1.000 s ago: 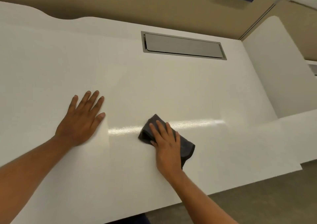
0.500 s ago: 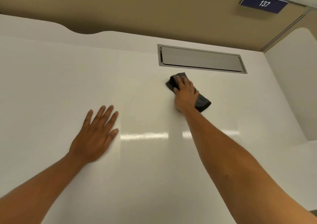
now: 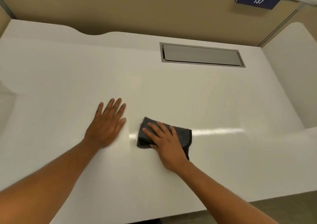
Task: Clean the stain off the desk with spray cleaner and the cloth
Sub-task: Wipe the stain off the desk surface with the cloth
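Note:
A folded dark grey cloth [image 3: 184, 136] lies on the white desk [image 3: 68, 79] near its middle. My right hand [image 3: 165, 143] presses flat on the cloth, fingers spread and pointing up-left, covering much of it. My left hand [image 3: 107, 124] rests flat on the bare desk just left of the cloth, fingers apart, holding nothing. No stain shows on the surface, and no spray cleaner is in view.
A grey metal cable hatch [image 3: 201, 55] is set into the desk at the back right. A tan partition [image 3: 137, 9] with a blue "137" sign [image 3: 258, 0] rises behind. A white side panel [image 3: 291, 69] stands on the right. The desk's front edge runs at lower right.
My right hand has pulled the cloth back from just below the hatch to the middle of the desk, close to my left hand. The left hand stays flat on the desk.

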{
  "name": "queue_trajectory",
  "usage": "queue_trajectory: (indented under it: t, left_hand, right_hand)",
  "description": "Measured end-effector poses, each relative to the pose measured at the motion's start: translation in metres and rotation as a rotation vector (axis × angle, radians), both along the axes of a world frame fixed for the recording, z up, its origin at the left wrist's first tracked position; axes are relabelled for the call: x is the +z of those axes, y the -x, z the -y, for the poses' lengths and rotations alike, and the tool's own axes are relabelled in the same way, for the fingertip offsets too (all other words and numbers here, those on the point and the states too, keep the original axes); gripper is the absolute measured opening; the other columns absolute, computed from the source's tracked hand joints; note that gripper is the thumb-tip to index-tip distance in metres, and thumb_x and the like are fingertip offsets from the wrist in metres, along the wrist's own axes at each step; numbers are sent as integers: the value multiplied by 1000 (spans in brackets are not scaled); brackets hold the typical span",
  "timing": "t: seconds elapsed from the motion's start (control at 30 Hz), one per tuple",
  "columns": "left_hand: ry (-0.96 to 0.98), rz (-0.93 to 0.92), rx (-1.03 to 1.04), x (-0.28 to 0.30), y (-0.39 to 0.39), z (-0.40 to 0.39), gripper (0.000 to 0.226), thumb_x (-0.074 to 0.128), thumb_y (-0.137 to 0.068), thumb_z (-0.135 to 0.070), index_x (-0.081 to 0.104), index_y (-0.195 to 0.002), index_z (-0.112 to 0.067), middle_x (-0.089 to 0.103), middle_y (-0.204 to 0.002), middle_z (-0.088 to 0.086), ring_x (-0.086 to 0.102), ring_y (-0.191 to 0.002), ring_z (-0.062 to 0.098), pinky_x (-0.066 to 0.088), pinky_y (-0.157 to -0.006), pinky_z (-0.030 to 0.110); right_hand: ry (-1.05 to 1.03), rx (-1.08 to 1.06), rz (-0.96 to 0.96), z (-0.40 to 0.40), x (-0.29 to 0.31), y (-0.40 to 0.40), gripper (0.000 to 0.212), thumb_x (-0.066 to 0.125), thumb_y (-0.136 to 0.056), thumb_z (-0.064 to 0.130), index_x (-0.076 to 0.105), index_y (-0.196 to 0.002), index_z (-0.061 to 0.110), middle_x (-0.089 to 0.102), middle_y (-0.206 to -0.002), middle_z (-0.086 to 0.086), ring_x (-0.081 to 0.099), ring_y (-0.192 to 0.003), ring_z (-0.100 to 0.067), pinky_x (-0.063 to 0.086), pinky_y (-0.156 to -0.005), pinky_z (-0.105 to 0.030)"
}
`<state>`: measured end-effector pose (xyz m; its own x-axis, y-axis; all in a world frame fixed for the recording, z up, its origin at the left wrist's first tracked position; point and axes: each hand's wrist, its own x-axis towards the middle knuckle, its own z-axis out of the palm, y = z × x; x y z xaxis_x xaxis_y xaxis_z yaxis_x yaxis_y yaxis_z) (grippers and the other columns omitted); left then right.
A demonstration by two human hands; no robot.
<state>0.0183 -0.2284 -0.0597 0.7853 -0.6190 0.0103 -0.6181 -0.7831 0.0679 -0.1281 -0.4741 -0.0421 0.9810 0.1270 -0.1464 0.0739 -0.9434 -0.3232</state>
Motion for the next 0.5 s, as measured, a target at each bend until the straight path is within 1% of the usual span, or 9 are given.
queue_trajectory:
  t: [0.1,0.2,0.23,0.27,0.3,0.33,0.37,0.43,0.5]
  left_hand:
    - [4,-22,-10,3,2,-1,65,16,-113,-43,31,-167,-10,27,-176,15,27,-164,35,21,-132,62]
    - [1,-77,7,6,4,1,69,12,-110,-48,27,-168,-13,22,-179,12,20,-166,32,12,-134,61]
    - [-10,-84,14,8,5,1,70,11,-109,-49,25,-169,-14,19,-179,11,17,-167,31,8,-134,61]
    - [-29,-75,16,10,6,2,71,10,-109,-50,24,-169,-14,18,-180,10,15,-167,30,4,-134,63]
    - [-55,-55,13,12,9,2,71,10,-109,-50,25,-169,-14,17,-180,10,13,-167,30,1,-133,65]
    - [-77,-35,10,15,12,3,71,10,-110,-50,25,-169,-13,17,-180,10,13,-168,31,0,-132,67]
    - [-84,-21,16,17,17,3,71,10,-110,-50,26,-168,-13,17,-180,10,12,-168,31,-1,-132,68]
    - [-42,-31,61,23,32,4,71,11,-110,-49,26,-168,-12,18,-180,10,12,-168,31,0,-131,70]
    - [23,-75,120,28,53,4,71,11,-110,-49,26,-168,-12,18,-180,10,12,-168,31,0,-131,70]
  right_hand:
    - [20,51,0,-1,2,38,59,47,-111,34,21,-163,45,18,-174,15,9,-162,-21,2,-130,-53]
    - [44,80,-17,-6,10,60,59,48,-111,34,23,-164,39,16,-175,11,2,-163,-21,-3,-130,-54]
    - [48,80,-12,-10,14,64,58,50,-110,36,28,-163,35,19,-174,9,5,-163,-22,0,-130,-54]
    - [47,78,8,-14,19,65,55,52,-108,39,37,-160,30,28,-172,6,15,-161,-23,10,-131,-54]
    - [41,69,38,-20,25,65,52,57,-105,42,48,-154,26,40,-165,4,29,-155,-24,24,-129,-51]
    - [36,55,65,-25,30,62,48,61,-102,43,58,-145,22,52,-153,2,42,-144,-24,39,-121,-48]
    - [39,38,80,-31,34,59,44,64,-99,42,65,-136,19,60,-140,1,51,-132,-24,48,-110,-44]
    - [71,29,59,-40,40,53,38,64,-97,38,69,-126,15,66,-125,0,55,-117,-23,52,-97,-40]
    - [113,45,33,-45,41,47,33,60,-97,32,70,-121,12,68,-121,-2,56,-111,-24,52,-94,-40]
